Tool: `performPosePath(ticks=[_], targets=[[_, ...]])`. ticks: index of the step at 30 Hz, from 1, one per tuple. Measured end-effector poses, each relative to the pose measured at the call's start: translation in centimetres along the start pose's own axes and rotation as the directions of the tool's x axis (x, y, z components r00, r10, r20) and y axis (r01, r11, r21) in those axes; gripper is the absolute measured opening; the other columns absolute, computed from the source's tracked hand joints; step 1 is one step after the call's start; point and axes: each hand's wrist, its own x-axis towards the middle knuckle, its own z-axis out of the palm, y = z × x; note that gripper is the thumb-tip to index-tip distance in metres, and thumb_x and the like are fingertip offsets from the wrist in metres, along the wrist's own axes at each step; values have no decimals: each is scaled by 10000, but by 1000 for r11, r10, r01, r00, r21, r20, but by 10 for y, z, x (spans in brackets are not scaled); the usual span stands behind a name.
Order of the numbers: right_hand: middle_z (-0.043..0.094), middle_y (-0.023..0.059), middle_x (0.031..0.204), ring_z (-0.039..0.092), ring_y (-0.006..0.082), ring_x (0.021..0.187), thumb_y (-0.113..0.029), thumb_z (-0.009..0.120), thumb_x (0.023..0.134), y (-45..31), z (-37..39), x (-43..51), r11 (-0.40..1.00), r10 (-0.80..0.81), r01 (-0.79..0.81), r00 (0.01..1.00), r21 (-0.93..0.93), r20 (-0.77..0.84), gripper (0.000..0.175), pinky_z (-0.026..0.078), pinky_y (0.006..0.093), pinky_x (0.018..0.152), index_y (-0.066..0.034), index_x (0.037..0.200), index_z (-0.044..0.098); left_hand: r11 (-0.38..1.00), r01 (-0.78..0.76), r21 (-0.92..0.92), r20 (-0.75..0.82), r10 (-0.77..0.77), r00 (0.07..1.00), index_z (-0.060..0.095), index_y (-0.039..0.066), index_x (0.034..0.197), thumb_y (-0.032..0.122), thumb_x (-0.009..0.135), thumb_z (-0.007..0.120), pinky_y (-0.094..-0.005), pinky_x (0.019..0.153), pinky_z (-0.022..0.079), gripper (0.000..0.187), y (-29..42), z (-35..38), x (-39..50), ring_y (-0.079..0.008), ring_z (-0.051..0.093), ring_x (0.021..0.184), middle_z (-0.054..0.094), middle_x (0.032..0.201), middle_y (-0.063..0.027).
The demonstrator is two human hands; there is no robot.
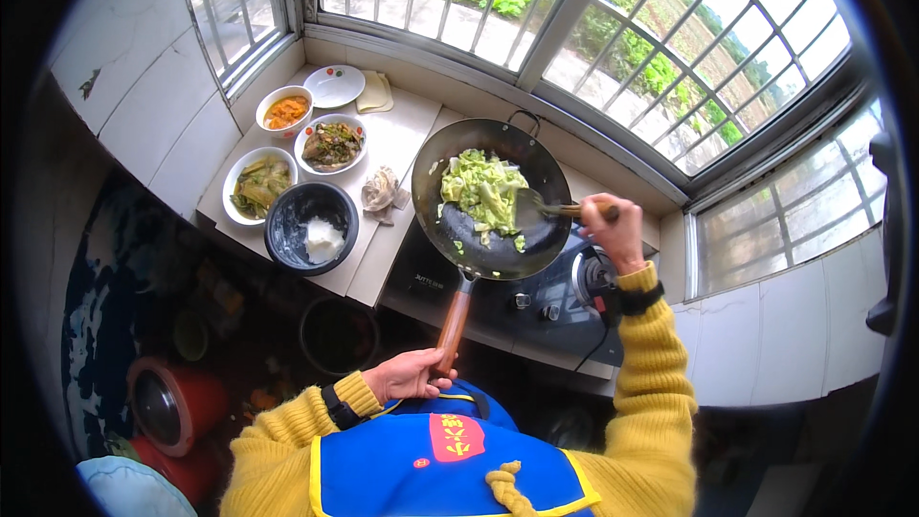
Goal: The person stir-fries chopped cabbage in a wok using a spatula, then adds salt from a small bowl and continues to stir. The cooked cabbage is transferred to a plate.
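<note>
A dark wok (470,251) stands on a black glass gas cooktop (495,305). Chopped green cabbage (477,190) lies heaped in it, with a few bits stuck to its wall. My left hand (411,375) grips the lower end of the wok's wooden handle (454,323). In my right hand (614,230) is a spatula (556,209) with a wooden handle, held over the wok's right side. Its metal blade touches the cabbage's right edge and looks slightly blurred.
Left of the wok, the counter (402,136) bears bowls of orange food (286,112), mixed meat (332,144) and greens (262,185), a white plate (334,86), a black pot (276,237) of white rice and a crumpled cloth (381,190). Barred windows (531,21) stand behind.
</note>
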Motion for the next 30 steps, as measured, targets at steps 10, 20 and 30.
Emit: performPosePath(ticks=[10,20,30], targets=[[688,70,673,702,151,581,-159,650,895,15,67,7,973,46,-23,995,231,-92,195,538,235,530,23,904,721,1000,-11,-18,59,12,998,445,82,1319,313,1073,384,-245,608,488,343,-2,-7,3,-168,627,870,600,1090,-116],[680,111,641,681,171,517,-165,625,915,48,-4,33,971,232,-217,954,96,-189,240,543,237,449,57,873,707,1000,-16,-5,-3,16,1000,402,151,1341,303,1070,401,-222,587,478,311,-3,-3,2,-153,559,796,573,1080,-105],[699,72,909,667,153,794,-73,669,891,28,61,39,928,-325,239,894,284,308,189,517,260,727,-34,1073,702,999,-21,40,-14,22,1000,357,222,1309,297,1050,473,-197,537,416,293,-3,7,-1,-134,505,759,544,1033,-84]])
